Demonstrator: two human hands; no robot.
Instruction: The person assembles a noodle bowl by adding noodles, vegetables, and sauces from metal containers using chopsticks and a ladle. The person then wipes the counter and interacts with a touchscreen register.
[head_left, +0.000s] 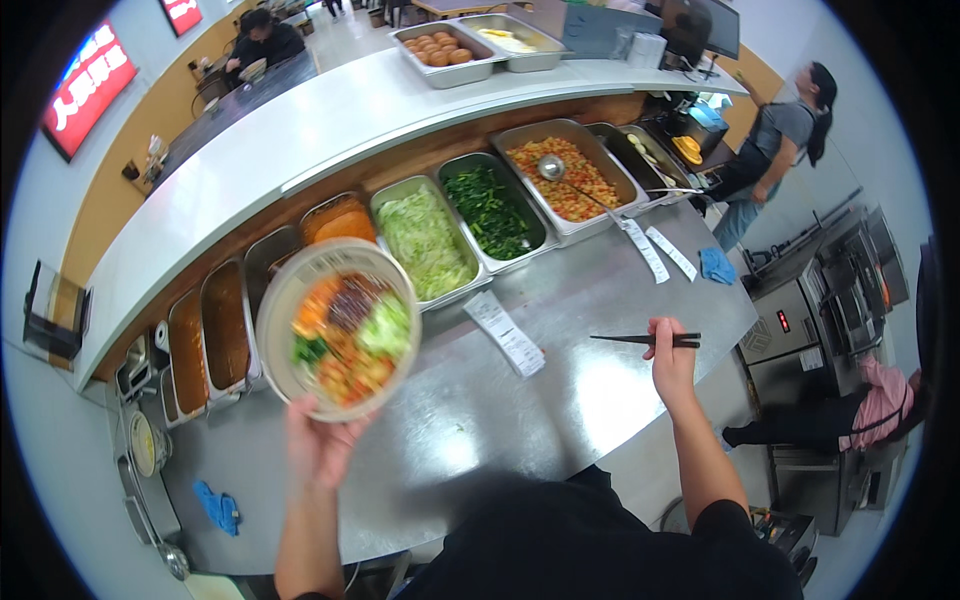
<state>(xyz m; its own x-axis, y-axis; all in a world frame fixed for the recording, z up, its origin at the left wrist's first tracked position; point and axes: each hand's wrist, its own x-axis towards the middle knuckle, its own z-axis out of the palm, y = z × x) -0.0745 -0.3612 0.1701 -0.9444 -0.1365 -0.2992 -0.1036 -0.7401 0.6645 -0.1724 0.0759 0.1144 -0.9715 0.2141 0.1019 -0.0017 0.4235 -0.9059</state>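
A pale round bowl (272, 325) is raised above the steel counter at the left of centre. My left hand (325, 440) grips it from below at its near rim. In the bowl lie dark sauce or meat, shredded orange and pale green vegetables, dark greens and a red-yellow diced mix. My right hand (672, 355), further right over the counter, is closed on dark chopsticks (622, 339), which point left with nothing at their tips. Behind the bowl stand a tray of shredded pale green vegetable (425, 235) and a tray of dark greens (488, 208).
Across the steel counter (470, 420) lie paper slips (505, 333) and blue cloths (217, 507). A ladle (552, 168) rests in the diced-food tray (570, 185). Trays of sauce (225, 325) line the left. One person (790, 130) stands at right; another (268, 45) sits far left.
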